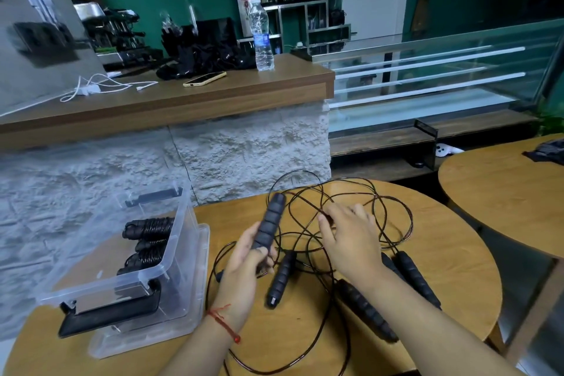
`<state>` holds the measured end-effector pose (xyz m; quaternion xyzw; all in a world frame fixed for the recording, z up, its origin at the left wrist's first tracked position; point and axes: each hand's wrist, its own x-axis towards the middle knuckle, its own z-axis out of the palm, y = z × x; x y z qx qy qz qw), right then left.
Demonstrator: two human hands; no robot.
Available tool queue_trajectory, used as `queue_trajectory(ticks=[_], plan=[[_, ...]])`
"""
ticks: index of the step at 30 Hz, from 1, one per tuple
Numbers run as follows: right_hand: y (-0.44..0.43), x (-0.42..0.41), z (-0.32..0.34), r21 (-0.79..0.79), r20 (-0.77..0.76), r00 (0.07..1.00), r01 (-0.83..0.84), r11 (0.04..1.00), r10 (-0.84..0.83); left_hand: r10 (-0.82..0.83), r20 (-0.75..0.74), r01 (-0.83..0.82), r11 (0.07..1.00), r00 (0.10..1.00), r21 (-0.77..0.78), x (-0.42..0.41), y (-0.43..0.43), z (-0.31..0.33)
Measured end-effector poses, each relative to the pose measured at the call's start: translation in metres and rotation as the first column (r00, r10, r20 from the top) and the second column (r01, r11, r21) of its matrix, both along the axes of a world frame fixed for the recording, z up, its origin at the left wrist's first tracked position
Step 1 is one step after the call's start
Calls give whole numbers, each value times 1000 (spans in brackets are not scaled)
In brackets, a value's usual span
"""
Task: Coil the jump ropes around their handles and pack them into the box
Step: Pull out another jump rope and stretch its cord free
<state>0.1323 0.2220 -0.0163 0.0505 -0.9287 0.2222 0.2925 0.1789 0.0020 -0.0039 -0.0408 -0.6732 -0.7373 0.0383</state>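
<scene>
1. Table (451, 253): round and wooden, filling the lower frame.
2. Box (175, 241): clear plastic and open, at lower left on the table, with a clear lid (195, 299) under and beside it.
3. Cords (351, 198): a loose black tangle at centre, looping past the table's far rim.
4. Coiled ropes (149, 229): black bundles lying inside the box.
5. Right hand (348, 238): palm down over the tangle. Its fingers are blurred, so I cannot tell whether it pinches a cord.
6. Left hand (244, 272): low centre, clasping a handle (270, 223) by its near end, the far end raised.
7. Loose handles (280, 278): one lies between the hands, and others lie beneath the right forearm.
</scene>
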Motion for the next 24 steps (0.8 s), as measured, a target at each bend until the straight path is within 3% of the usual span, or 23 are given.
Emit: queue_trajectory(ticks=[2, 5, 8, 10, 13, 15, 19, 22, 24], plan=[[7, -6, -1, 21, 52, 998, 22, 1000, -23, 93, 17, -95, 979, 995, 183, -3, 0, 9], [22, -10, -7, 4, 121, 993, -9, 1000, 8, 208, 30, -197, 852, 978, 485, -12, -12, 30], [41, -5, -11, 2, 156, 988, -8, 1000, 8, 283, 9, -235, 779, 959, 582, -25, -31, 47], [50, -4, -8, 30, 136, 990, 35, 999, -39, 273, -18, -219, 807, 962, 548, -28, -38, 51], [46, -7, 7, 28, 75, 997, 22, 999, -24, 175, -23, -156, 925, 984, 348, -26, -36, 51], [38, -8, 20, -114, 49, 995, -77, 990, 83, 81, 2, -80, 978, 997, 195, -23, -27, 48], [23, -3, 44, -302, 3, 969, -235, 924, 248, -103, 59, 102, 994, 993, 31, -15, -10, 36], [17, 1, 53, -317, 25, 940, -315, 895, 339, -209, 121, 223, 966, 971, -127, -15, -2, 34], [12, 3, 54, -275, 4, 898, -422, 864, 440, -231, 176, 247, 966, 957, -76, -14, 5, 37]])
